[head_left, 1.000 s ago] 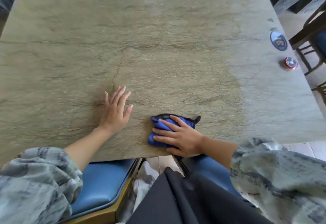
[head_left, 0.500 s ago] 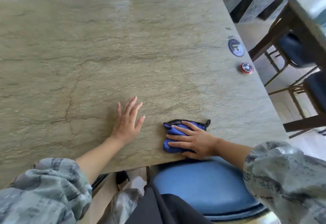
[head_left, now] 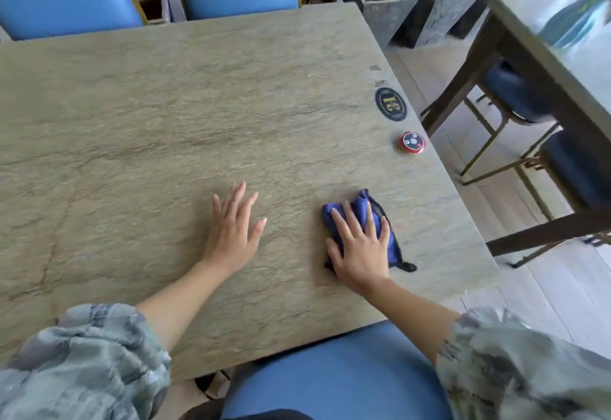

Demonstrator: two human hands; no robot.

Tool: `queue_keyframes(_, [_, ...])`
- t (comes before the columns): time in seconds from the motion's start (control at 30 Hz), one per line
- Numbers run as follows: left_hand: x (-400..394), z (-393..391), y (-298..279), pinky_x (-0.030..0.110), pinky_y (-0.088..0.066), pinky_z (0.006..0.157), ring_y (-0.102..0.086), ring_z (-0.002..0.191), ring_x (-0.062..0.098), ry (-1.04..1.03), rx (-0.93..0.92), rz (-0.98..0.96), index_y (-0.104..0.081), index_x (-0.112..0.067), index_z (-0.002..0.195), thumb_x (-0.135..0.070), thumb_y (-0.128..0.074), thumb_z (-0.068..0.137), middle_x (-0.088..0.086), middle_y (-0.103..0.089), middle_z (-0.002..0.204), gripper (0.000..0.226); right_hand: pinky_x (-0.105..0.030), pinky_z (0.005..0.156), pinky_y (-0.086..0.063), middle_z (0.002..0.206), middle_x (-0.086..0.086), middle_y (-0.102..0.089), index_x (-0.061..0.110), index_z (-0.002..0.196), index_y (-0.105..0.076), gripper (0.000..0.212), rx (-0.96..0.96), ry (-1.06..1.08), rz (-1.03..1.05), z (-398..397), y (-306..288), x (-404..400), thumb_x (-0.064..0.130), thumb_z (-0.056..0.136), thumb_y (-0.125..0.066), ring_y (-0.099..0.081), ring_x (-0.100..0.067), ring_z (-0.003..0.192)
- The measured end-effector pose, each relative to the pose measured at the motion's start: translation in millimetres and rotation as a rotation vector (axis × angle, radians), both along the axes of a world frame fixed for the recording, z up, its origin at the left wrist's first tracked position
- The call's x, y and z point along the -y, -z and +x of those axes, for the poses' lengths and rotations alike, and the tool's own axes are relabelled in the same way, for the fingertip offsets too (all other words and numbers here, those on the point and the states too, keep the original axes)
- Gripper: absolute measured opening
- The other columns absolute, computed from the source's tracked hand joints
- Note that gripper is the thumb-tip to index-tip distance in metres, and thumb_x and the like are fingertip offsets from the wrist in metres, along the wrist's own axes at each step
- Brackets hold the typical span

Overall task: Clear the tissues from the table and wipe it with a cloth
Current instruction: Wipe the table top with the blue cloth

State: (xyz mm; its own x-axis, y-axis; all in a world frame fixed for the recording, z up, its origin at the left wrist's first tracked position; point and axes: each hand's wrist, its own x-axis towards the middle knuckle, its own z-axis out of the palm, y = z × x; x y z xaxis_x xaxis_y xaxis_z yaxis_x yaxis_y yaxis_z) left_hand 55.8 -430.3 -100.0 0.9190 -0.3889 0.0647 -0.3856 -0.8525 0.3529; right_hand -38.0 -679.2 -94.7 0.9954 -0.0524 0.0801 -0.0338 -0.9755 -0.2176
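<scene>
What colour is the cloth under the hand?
Blue, with a black edge. The cloth shows in the head view, under the right hand.

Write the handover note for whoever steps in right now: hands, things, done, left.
Left hand: flat on the table, fingers straight, holding nothing.
Right hand: fingers spread, pressing the blue cloth down near the right edge.
Done: no tissues in view on the table.
Left: wiping is under way; how far it has got cannot be told. The number plate and red call button sit by the right edge; wipe around them.
</scene>
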Motion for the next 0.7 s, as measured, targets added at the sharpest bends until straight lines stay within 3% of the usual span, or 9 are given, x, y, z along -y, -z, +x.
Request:
queue_keyframes(0.1, [10.6, 9.3, 4.0, 0.055, -0.015, 0.116, -0.027, 0.142, 0.031, -0.076, 0.000, 0.006, -0.047, -0.007, 0.135, -0.045, -0.035, 0.093, 0.017, -0.034, 0.151, 0.058, -0.059, 0.112, -0.017, 0.153, 0.004, -0.036, 0.031, 0.144, -0.039, 0.055, 0.015, -0.495, -0.024, 18.4, 5.1, -4.6, 0.049, 0.091, -0.043, -0.022, -0.033, 0.145])
queue_keyframes(0.17, [11.1, 9.6, 6.4, 0.051, -0.019, 0.116, -0.029, 0.141, 0.031, -0.082, 0.049, -0.022, -0.049, -0.007, 0.133, -0.042, -0.038, 0.092, 0.017, -0.036, 0.150, 0.055, -0.057, 0.113, -0.018, 0.152, 0.006, -0.036, 0.033, 0.143, -0.039, 0.054, 0.034, -0.635, -0.055, 49.5, 9.2, 11.1, 0.049, 0.092, -0.044, -0.023, -0.028, 0.145])
queue_keyframes(0.3, [9.7, 9.1, 5.5, 0.051, -0.024, 0.115, -0.028, 0.142, 0.029, -0.072, 0.097, -0.098, -0.049, -0.005, 0.132, -0.036, -0.041, 0.093, 0.015, -0.036, 0.150, 0.050, -0.063, 0.109, -0.021, 0.148, 0.000, -0.043, 0.029, 0.139, -0.046, 0.054, -0.002, 0.008, 0.037, 104.7, 7.6, -5.8, 0.047, 0.088, -0.045, -0.025, -0.033, 0.143])
queue_keyframes(0.33, [9.8, 9.8, 5.8, 0.051, -0.025, 0.114, -0.028, 0.143, 0.029, -0.072, 0.100, -0.101, -0.050, -0.005, 0.132, -0.036, -0.042, 0.093, 0.015, -0.037, 0.150, 0.050, -0.063, 0.109, -0.019, 0.149, -0.001, -0.042, 0.028, 0.139, -0.045, 0.055, 0.005, 0.019, 0.037, 112.2, 8.5, -16.0, 0.047, 0.088, -0.044, -0.024, -0.035, 0.143])
queue_keyframes(0.43, [10.7, 11.5, 7.8, 0.053, -0.024, 0.114, -0.025, 0.144, 0.027, -0.058, 0.089, -0.076, -0.050, -0.006, 0.133, -0.038, -0.043, 0.093, 0.014, -0.036, 0.151, 0.051, -0.060, 0.111, -0.016, 0.150, 0.002, -0.041, 0.030, 0.142, -0.043, 0.055, 0.037, -0.463, 0.015, 135.2, 12.6, -8.8, 0.049, 0.090, -0.039, -0.025, -0.034, 0.143])
queue_keyframes(0.5, [10.3, 11.4, 8.1, 0.054, -0.024, 0.114, -0.025, 0.144, 0.027, -0.047, 0.087, -0.063, -0.050, -0.007, 0.134, -0.039, -0.042, 0.093, 0.013, -0.035, 0.151, 0.052, -0.057, 0.112, -0.017, 0.148, 0.005, -0.043, 0.031, 0.141, -0.045, 0.055, 0.053, -0.552, 0.016, 163.4, 13.4, 8.5, 0.049, 0.090, -0.037, -0.028, -0.029, 0.143])
queue_keyframes(0.63, [9.6, 11.3, 6.2, 0.054, -0.024, 0.114, -0.022, 0.145, 0.025, -0.051, 0.071, -0.037, -0.048, -0.009, 0.136, -0.040, -0.042, 0.094, 0.012, -0.034, 0.152, 0.053, -0.060, 0.113, -0.007, 0.152, 0.002, -0.036, 0.028, 0.142, -0.041, 0.054, -0.018, 0.107, 0.089, 209.8, 10.0, -9.6, 0.043, 0.091, -0.041, -0.015, -0.031, 0.146])
queue_keyframes(0.7, [9.8, 12.1, 6.8, 0.054, -0.023, 0.115, -0.023, 0.145, 0.025, -0.042, 0.077, -0.035, -0.049, -0.009, 0.136, -0.039, -0.043, 0.094, 0.011, -0.035, 0.152, 0.052, -0.062, 0.111, -0.002, 0.155, 0.000, -0.031, 0.029, 0.145, -0.036, 0.056, -0.049, 0.112, 0.095, 215.4, 6.5, -30.7, 0.043, 0.091, -0.041, -0.010, -0.035, 0.146])
